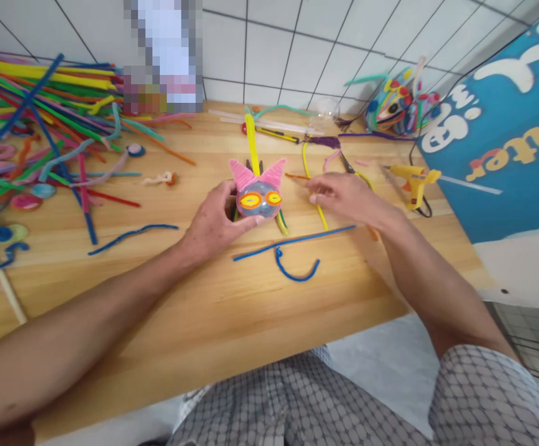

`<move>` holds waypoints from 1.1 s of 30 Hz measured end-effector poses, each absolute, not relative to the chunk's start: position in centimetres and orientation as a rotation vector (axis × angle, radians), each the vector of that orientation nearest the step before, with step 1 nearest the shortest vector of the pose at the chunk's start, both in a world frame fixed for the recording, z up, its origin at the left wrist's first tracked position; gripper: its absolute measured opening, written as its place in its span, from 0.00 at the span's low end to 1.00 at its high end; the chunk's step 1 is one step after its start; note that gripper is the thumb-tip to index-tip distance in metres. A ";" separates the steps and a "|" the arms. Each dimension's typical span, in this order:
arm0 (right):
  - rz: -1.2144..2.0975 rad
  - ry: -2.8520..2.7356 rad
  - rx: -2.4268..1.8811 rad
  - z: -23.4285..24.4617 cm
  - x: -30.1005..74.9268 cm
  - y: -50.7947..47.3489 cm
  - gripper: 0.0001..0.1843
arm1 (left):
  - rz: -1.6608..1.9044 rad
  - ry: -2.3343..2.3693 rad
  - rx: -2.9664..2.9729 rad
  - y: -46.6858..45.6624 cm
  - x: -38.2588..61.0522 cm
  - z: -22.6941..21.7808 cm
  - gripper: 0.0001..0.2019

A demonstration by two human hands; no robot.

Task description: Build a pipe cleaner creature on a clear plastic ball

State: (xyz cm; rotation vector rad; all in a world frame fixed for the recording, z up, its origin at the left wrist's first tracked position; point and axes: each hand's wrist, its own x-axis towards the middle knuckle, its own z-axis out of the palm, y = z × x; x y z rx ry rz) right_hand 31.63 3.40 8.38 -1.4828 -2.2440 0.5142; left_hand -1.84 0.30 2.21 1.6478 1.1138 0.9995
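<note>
My left hand [218, 220] is closed around the side of a cat figure [259, 197], thumb across its lower front. The figure has a clear round head, pink pipe-cleaner ears and yellow eyes ringed in orange. A yellow strip [251, 145] rises behind it, and a green-and-yellow piece [282, 222] shows below. To its right hovers my right hand [341, 195], fingers loosely bent and slightly apart, close to an orange pipe cleaner [297, 176] and over a yellow pipe cleaner [320, 214]. Nearer me lie a straight blue pipe cleaner [292, 243] and a curled blue one [297, 279].
Many coloured pipe cleaners [41, 118] are heaped at the left. A wavy blue one [132, 235] lies apart. Toward the back are a cutter knife [276, 134], scissors [355, 170] and a colourful decorated figure [394, 108]. A yellow glue gun [413, 183] with its cord sits right.
</note>
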 end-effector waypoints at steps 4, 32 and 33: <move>0.545 -2.098 -1.415 15.0 33.9 2.6 0.16 | 1.008 1.130 1.698 0.4 -1.9 2.1 0.29; 0.692 -1.982 -1.223 1.2 24.2 0.6 0.45 | 1.051 1.100 1.714 0.6 -1.9 1.7 0.31; 0.696 -1.977 -1.222 1.2 24.2 0.5 0.45 | 1.050 1.106 1.703 0.6 -1.9 1.8 0.30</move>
